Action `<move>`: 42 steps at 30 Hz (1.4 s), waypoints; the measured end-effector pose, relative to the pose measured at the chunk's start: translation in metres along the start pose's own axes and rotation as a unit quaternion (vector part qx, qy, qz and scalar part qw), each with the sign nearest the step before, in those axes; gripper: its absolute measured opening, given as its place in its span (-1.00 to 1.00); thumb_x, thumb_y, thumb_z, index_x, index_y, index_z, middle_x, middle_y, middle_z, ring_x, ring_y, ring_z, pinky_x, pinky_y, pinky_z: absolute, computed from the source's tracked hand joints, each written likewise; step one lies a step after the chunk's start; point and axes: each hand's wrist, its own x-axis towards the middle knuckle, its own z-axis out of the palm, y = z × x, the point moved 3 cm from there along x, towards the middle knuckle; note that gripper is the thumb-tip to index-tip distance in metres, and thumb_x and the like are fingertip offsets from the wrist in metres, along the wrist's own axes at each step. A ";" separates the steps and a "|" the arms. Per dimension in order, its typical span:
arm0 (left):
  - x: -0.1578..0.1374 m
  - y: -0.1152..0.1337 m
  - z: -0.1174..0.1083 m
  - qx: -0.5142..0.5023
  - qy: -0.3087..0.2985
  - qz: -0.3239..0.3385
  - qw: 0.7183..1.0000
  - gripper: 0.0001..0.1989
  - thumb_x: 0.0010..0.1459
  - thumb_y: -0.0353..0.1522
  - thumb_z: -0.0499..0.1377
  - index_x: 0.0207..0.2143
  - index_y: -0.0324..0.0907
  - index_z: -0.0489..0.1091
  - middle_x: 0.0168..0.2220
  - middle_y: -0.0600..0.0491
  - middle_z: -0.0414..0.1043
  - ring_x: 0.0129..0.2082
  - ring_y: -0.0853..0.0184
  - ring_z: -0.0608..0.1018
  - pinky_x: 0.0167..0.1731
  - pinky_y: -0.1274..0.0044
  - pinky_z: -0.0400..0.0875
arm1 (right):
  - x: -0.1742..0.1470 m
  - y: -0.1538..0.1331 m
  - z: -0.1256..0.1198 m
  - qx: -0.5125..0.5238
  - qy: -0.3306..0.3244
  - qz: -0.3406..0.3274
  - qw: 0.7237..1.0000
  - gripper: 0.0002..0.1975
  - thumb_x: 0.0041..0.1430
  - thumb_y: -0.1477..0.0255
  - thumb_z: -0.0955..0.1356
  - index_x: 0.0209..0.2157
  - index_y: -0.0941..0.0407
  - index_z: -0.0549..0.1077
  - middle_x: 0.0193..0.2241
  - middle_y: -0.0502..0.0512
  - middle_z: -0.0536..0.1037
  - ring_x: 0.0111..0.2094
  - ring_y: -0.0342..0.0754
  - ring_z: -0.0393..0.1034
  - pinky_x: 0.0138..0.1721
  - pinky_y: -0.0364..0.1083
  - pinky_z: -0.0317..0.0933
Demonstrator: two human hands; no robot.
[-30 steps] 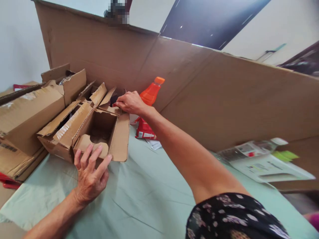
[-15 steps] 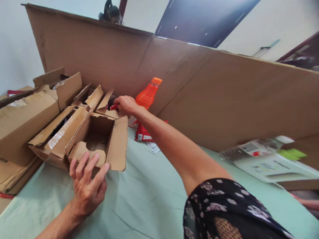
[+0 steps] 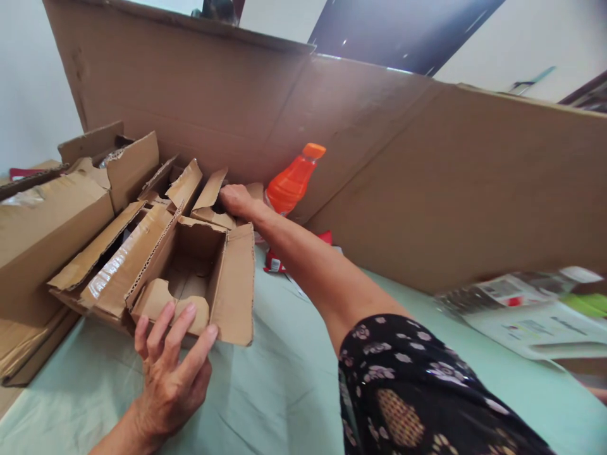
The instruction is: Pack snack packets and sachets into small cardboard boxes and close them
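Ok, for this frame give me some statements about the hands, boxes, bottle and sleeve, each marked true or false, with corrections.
1. The left hand touches the front box at its near edge. True.
2. The front box is closed. False: its top is open, with a flap spread to the right.
3. The right hand reaches into the rear box. True.
4. The bottle has an orange cap. True.
5. The left hand grips the bottle. False: it is at the front box.
6. The sleeve is plain white. False: it is black with a flower pattern.
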 end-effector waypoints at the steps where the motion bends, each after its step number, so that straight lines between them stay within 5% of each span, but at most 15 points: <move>1: 0.000 0.000 0.000 -0.003 -0.001 -0.002 1.000 -0.65 0.22 -0.55 0.20 0.00 -0.08 0.54 0.13 -0.12 0.49 0.45 0.21 0.20 0.48 0.22 -0.22 | -0.002 0.001 -0.002 -0.001 0.011 0.003 1.000 -0.70 0.38 0.45 0.31 -0.04 0.23 0.66 -0.12 0.40 0.70 -0.04 0.17 0.59 -0.09 -0.06 0.35; 9: 0.001 -0.002 0.000 0.003 0.006 0.007 1.000 -0.66 0.24 -0.54 0.20 0.01 -0.08 0.53 0.12 -0.12 0.51 0.43 0.22 0.22 0.47 0.22 -0.19 | -0.026 0.008 -0.047 0.019 0.160 0.068 0.985 -0.60 0.41 0.50 0.16 0.00 0.10 0.59 0.07 0.25 0.61 -0.03 0.16 0.55 -0.10 0.01 0.36; 17: 0.004 -0.007 0.002 0.021 0.018 0.034 0.999 -0.63 0.20 -0.54 0.26 0.04 -0.07 0.54 0.11 -0.11 0.54 0.41 0.19 0.27 0.47 0.21 -0.17 | -0.090 0.121 -0.100 0.078 0.293 0.184 0.935 -0.63 0.37 0.46 0.17 0.00 0.10 0.55 -0.04 0.21 0.62 0.01 0.16 0.49 0.04 0.11 0.33; 20: 0.005 -0.007 0.003 0.017 0.017 0.038 0.999 -0.64 0.22 -0.52 0.27 0.05 -0.06 0.53 0.12 -0.11 0.53 0.42 0.19 0.26 0.47 0.21 -0.17 | -0.128 0.147 -0.091 0.093 0.300 0.202 0.928 -0.70 0.29 0.46 0.23 -0.14 0.10 0.59 -0.16 0.20 0.66 -0.10 0.14 0.53 0.00 0.10 0.34; 27: 0.008 -0.006 0.001 0.029 0.028 0.048 0.998 -0.66 0.21 -0.53 0.30 0.01 -0.09 0.54 0.10 -0.13 0.55 0.43 0.21 0.25 0.47 0.25 -0.17 | -0.195 0.158 -0.063 0.127 0.325 0.207 0.914 -0.75 0.15 0.43 0.29 -0.26 0.07 0.62 -0.25 0.13 0.69 -0.22 0.08 0.55 -0.11 0.03 0.35; 34: 0.010 -0.006 0.002 0.029 0.023 0.059 0.998 -0.66 0.20 -0.55 0.33 0.01 -0.12 0.54 0.08 -0.17 0.54 0.45 0.26 0.22 0.48 0.27 -0.19 | -0.197 0.192 -0.039 0.118 0.312 0.347 0.876 -0.70 0.21 0.41 0.27 -0.17 0.08 0.63 -0.17 0.20 0.69 -0.10 0.14 0.55 -0.05 0.05 0.34; 37: 0.011 -0.005 0.001 0.028 0.023 0.057 0.998 -0.68 0.21 -0.55 0.32 -0.01 -0.13 0.54 0.07 -0.18 0.54 0.46 0.29 0.20 0.48 0.29 -0.21 | -0.196 0.198 -0.018 0.125 0.249 0.403 0.872 -0.66 0.22 0.42 0.29 -0.05 0.08 0.61 -0.07 0.25 0.68 -0.04 0.18 0.53 -0.01 0.08 0.34; 42: 0.008 -0.004 0.001 0.020 0.009 0.037 0.999 -0.69 0.24 -0.53 0.27 0.00 -0.11 0.54 0.07 -0.14 0.53 0.45 0.28 0.20 0.48 0.27 -0.22 | -0.202 0.178 0.010 0.141 0.184 0.382 0.894 -0.67 0.12 0.45 0.33 -0.12 0.05 0.65 -0.10 0.24 0.68 -0.05 0.22 0.55 -0.02 0.11 0.38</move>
